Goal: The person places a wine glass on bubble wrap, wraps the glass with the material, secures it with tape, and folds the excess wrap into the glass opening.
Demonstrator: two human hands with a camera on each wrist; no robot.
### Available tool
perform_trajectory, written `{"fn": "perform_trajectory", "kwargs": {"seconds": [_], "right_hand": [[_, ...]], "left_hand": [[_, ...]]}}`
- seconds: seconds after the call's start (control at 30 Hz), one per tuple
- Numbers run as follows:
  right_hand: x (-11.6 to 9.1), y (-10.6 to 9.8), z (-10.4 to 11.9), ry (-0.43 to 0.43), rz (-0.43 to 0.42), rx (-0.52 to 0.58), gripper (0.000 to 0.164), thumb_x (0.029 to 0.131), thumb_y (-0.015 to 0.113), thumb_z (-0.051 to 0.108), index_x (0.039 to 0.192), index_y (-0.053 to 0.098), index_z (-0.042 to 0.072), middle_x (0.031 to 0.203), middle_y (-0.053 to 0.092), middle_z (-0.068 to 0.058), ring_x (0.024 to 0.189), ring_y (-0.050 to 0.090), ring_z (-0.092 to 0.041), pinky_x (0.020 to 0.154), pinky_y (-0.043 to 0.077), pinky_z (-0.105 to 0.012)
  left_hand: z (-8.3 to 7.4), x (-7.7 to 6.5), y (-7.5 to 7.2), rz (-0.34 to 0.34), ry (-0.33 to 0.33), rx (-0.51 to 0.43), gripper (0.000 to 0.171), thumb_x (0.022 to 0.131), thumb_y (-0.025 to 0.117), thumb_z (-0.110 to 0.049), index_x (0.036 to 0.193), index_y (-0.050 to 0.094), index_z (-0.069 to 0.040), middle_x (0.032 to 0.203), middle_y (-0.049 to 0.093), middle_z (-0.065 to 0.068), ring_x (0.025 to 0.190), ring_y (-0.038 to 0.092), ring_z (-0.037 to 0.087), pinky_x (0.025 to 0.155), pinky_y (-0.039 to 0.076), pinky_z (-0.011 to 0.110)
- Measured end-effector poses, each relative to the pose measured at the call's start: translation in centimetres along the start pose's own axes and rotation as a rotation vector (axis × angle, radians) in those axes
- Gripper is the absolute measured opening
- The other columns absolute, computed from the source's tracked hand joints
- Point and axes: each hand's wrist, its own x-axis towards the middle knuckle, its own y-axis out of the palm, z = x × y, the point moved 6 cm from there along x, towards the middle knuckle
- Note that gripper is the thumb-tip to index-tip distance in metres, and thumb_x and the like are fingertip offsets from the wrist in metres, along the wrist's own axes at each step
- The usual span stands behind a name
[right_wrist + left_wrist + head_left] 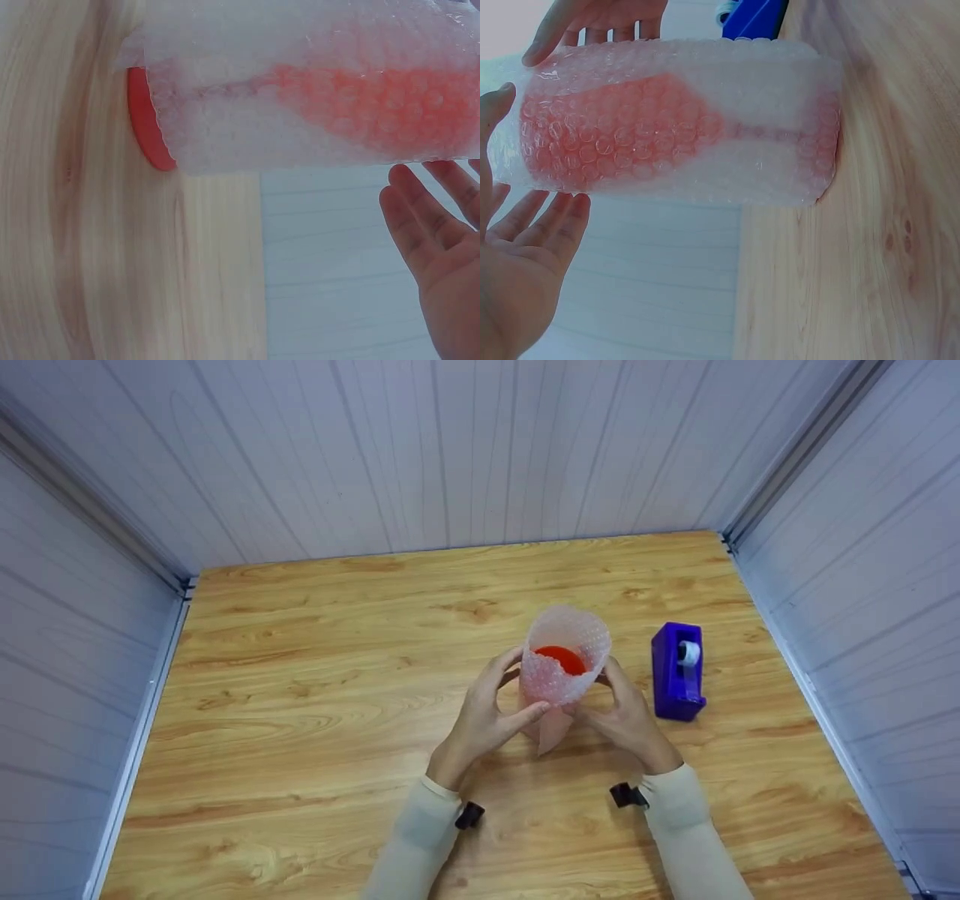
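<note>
A red goblet [564,658] stands upright on the table inside a tube of clear bubble wrap [553,687]. Its bowl and thin stem show blurred through the bubbles in the left wrist view. The red foot [144,124] pokes out below the wrap in the right wrist view. My left hand [484,718] holds the wrap's upper left side, thumb in front and fingers round the side. From the right, my right hand [624,721] holds it the same way, its thumb near the front flap. Some fingertips are hidden behind the wrap.
A blue tape dispenser [675,686] with a roll of tape [688,653] stands right of the wrapped goblet. White panelled walls [465,457] rise at the back and both sides of the wood-grain table [300,735]. A loose corner of wrap hangs toward me.
</note>
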Motion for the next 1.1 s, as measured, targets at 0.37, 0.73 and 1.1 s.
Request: {"fn": "perform_trajectory", "kwargs": {"seconds": [0.37, 0.73, 1.1], "right_hand": [[-0.2, -0.5, 1.5, -0.251, -0.120, 0.042, 0.070, 0.069, 0.081, -0.019, 0.124, 0.038, -0.017, 0.122, 0.052, -0.032, 0.111, 0.057, -0.033, 0.099, 0.047, -0.029], [-0.4, -0.4, 1.7, -0.352, -0.169, -0.005, 0.057, 0.065, 0.081, -0.021, 0.116, 0.056, -0.012, 0.117, 0.059, -0.023, 0.111, 0.058, -0.025, 0.094, 0.051, -0.027], [-0.5, -0.4, 1.8, -0.387, -0.168, -0.090, 0.056, 0.066, 0.082, -0.014, 0.119, 0.063, -0.008, 0.118, 0.062, -0.018, 0.104, 0.060, -0.021, 0.089, 0.051, -0.025]], "left_hand": [[1.4, -0.9, 0.1, -0.017, 0.046, 0.007, 0.059, 0.083, 0.082, -0.009, 0.125, 0.041, -0.002, 0.140, 0.051, 0.016, 0.128, 0.053, 0.028, 0.103, 0.047, 0.041], [1.2, -0.8, 0.2, -0.011, 0.193, 0.192, 0.042, 0.087, 0.081, -0.016, 0.121, 0.060, -0.003, 0.137, 0.056, 0.014, 0.130, 0.051, 0.026, 0.107, 0.043, 0.040], [1.6, -1.1, 0.5, -0.006, 0.233, 0.251, 0.029, 0.090, 0.078, -0.020, 0.113, 0.070, -0.005, 0.142, 0.054, 0.010, 0.128, 0.054, 0.024, 0.104, 0.046, 0.035]]}}
